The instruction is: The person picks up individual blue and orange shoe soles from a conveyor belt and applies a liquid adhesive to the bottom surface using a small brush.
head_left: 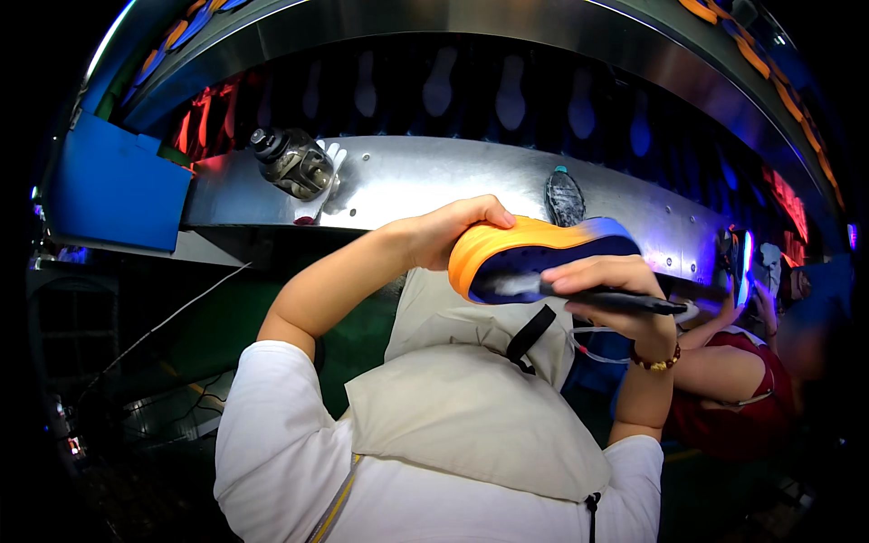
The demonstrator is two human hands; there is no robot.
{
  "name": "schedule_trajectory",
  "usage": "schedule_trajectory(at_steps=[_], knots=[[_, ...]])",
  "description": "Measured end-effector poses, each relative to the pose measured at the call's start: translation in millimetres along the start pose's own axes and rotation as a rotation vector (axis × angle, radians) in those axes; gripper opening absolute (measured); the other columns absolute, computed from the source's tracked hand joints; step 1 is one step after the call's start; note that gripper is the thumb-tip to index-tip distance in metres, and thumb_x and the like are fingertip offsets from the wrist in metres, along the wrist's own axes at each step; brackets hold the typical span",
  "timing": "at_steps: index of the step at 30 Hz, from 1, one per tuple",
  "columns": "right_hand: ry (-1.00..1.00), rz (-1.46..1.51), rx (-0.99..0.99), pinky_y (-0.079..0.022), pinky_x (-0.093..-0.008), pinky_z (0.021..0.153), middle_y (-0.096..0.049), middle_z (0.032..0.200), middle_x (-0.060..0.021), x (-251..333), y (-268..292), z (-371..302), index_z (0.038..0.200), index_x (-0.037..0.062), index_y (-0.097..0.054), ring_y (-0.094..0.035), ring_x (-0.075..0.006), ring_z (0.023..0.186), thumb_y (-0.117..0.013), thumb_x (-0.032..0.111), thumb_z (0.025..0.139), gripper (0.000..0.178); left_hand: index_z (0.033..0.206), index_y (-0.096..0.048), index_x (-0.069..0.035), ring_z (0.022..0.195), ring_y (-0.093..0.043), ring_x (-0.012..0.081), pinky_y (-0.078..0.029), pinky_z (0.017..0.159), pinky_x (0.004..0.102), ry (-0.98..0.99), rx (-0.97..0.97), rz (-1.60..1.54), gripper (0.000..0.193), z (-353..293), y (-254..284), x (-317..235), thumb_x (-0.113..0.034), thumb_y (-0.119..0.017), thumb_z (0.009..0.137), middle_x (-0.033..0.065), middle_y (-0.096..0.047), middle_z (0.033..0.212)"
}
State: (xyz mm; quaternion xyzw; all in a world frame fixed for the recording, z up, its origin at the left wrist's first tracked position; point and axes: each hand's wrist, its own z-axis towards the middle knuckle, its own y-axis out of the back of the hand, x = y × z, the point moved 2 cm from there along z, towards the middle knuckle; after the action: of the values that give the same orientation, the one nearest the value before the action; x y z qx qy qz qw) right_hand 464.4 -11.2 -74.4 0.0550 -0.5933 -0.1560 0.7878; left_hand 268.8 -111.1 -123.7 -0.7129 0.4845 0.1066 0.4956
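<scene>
My left hand (441, 233) is closed round the heel end of a thick shoe sole (493, 244), thumb on its upper rim. The sole is orange along the side, turns bluish at the toe end and is dark blue inside. It is held tilted in front of my chest, its inside facing me. My right hand (611, 281) grips a brush (625, 300) by its black handle. The pale, motion-smeared brush end lies against the inside of the sole near the heel. A dark oval dish (565, 196) with whitish residue lies on the metal ledge just beyond the sole.
A dark, see-through bottle (294, 163) with a black cap stands on the metal ledge (425, 172), beside a white glove (331, 163). Behind the ledge, dark soles (510, 93) stand in a row. A blue box (118, 181) is left; a co-worker in red (729, 398) sits right.
</scene>
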Motion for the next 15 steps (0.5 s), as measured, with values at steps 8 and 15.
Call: schedule_trajectory(at_steps=[8, 15], knots=[[-0.017, -0.092, -0.009, -0.051, -0.0309, 0.081, -0.066, 0.098, -0.0135, 11, 11, -3, 0.095, -0.0014, -0.064, -0.064, -0.0233, 0.093, -0.065, -0.003, 0.074, 0.021, 0.106, -0.055, -0.003, 0.072, -0.061, 0.0136, -0.05, 0.067, 0.0264, -0.019, -0.092, 0.114, 0.046, -14, 3, -5, -0.042, -0.054, 0.082, 0.0091, -0.062, 0.091], [-0.166, -0.065, 0.098, -0.052, -0.0295, 0.077, -0.065, 0.098, -0.0149, 7, 12, -16, 0.097, -0.0007, -0.063, -0.065, -0.0226, 0.087, -0.067, -0.001, 0.074, 0.023, 0.114, -0.053, 0.001, 0.089, -0.06, 0.0168, -0.049, 0.079, 0.0289, -0.301, -0.008, 0.202, 0.044, -29, 15, -8, -0.032, -0.052, 0.084, 0.0122, -0.06, 0.106]])
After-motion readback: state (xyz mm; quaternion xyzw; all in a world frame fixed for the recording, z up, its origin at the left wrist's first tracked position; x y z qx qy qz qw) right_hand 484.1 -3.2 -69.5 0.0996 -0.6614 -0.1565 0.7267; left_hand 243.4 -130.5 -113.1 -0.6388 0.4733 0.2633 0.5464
